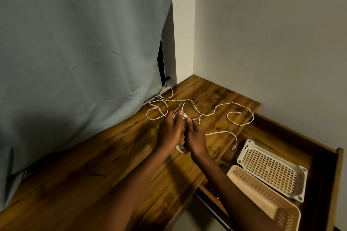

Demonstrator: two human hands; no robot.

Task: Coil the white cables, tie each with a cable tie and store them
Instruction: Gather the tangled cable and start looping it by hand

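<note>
A long white twisted cable lies in loose loops across the far part of the wooden desk. Both hands work close together over it. My left hand holds several turns of the cable, its thumb raised beside a loop. My right hand pinches the cable just beside the left thumb, and a small coiled bundle shows below, between the two wrists. One end of the cable lies free at the right; another end hangs over the desk's right edge.
An open drawer to the right holds a white perforated basket and a beige perforated basket. A pale cloth hangs over the desk's back left side. White walls meet at the far corner.
</note>
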